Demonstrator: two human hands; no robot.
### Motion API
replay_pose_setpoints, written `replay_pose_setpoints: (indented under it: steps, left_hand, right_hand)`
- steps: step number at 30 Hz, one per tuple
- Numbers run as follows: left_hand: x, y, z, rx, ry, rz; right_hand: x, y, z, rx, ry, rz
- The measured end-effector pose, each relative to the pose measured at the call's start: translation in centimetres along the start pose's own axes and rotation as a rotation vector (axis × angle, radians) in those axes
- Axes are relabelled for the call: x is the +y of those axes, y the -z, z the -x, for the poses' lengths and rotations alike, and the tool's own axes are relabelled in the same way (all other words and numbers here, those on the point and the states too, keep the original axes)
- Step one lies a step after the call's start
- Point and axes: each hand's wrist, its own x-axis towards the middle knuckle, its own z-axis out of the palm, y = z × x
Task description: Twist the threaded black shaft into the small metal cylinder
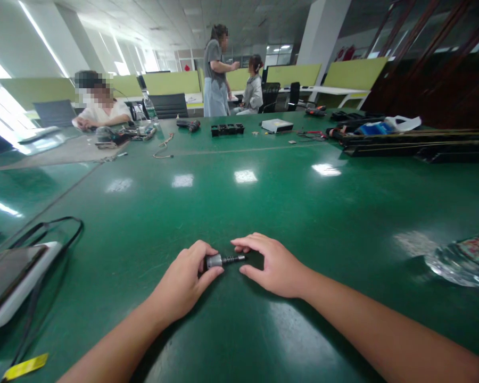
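Observation:
My left hand (187, 274) is closed around a small grey cylindrical part with a dark, spring-like shaft (228, 259). The thumb and fingers grip its thick end, and the palm side hides part of it. Its narrow silver tip points right, low over the green tabletop (239, 207). Just beyond that tip is my right hand (273, 263), thumb and fingers spread in a C shape with a gap between them. Nothing is held in it, and it appears apart from the tip.
A phone-like device (24, 282) with a black strap lies at left, a clear bottle (463, 260) at right. Across the table are a black module (227, 130), a silver box (277, 125), a power tool (188, 125) and long black rails (415, 141). Three people are beyond.

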Motion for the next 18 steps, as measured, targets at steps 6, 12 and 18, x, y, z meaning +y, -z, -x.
replay_pose_setpoints:
  steps: [6, 12, 18]
  left_hand:
    - [0.2, 0.3, 0.2, -0.028, 0.0, 0.026]
    - [0.1, 0.4, 0.2, -0.033, -0.023, 0.033]
    - [-0.2, 0.1, 0.1, -0.001, -0.029, 0.018]
  right_hand:
    - [-0.2, -0.1, 0.6, 0.067, -0.104, -0.079]
    - [-0.3, -0.2, 0.3, 0.057, -0.075, -0.051]
    - [-0.6, -0.6, -0.4, 0.033, 0.004, 0.012]
